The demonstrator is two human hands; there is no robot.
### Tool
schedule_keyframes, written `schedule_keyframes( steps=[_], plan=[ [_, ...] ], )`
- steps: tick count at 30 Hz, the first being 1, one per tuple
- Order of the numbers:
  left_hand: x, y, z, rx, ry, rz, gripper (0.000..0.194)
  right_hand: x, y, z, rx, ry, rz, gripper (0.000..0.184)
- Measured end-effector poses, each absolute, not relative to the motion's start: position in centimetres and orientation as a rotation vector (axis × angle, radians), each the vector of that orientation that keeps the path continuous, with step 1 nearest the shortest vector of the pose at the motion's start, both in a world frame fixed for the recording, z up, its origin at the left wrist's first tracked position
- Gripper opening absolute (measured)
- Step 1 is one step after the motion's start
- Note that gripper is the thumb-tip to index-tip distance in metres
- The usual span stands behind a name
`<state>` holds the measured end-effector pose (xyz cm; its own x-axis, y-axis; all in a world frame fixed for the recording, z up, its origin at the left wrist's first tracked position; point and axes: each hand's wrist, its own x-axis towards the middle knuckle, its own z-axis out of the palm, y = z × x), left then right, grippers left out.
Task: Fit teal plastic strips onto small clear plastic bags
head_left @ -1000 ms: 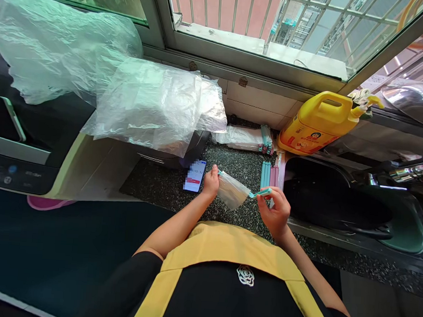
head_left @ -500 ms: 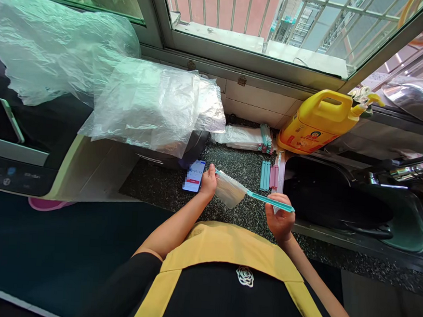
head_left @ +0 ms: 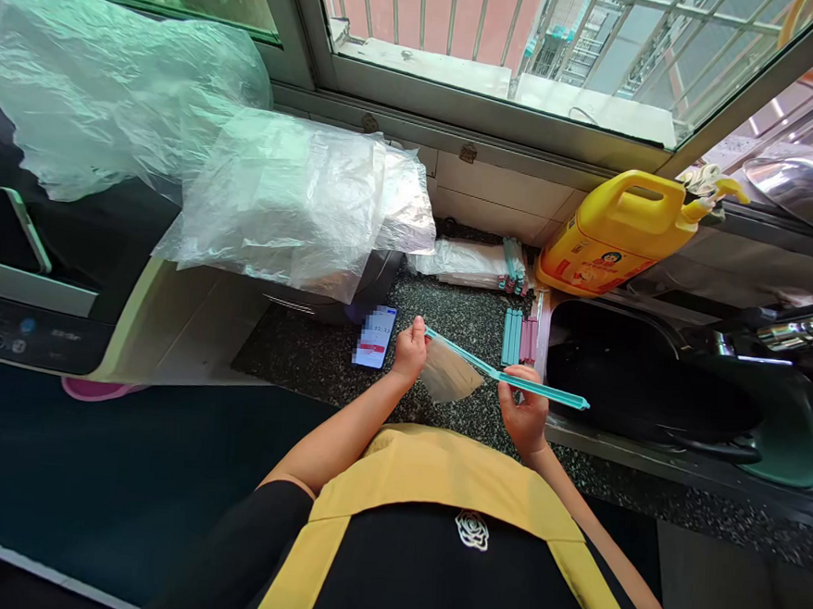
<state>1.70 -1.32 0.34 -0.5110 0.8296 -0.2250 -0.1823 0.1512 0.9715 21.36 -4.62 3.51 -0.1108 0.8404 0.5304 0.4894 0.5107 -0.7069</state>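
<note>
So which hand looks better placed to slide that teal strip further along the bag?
Probably the right hand: it pinches the teal strip, while the left hand holds the bag.

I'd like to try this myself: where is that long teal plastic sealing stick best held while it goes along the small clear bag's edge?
Probably on the long teal plastic sealing stick just right of the small clear bag, pinched from below, as the right hand does. It is thin, and its far end juts free.
</note>
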Motion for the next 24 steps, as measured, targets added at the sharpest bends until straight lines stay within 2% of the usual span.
schedule_keyframes(
  steps=[24],
  plan=[
    [1.8, -0.8, 1.5, 0.457, 1.541, 1.447, 0.052, 21.8, -5.0, 2.1, -1.138, -1.682, 0.659, 0.013]
  ],
)
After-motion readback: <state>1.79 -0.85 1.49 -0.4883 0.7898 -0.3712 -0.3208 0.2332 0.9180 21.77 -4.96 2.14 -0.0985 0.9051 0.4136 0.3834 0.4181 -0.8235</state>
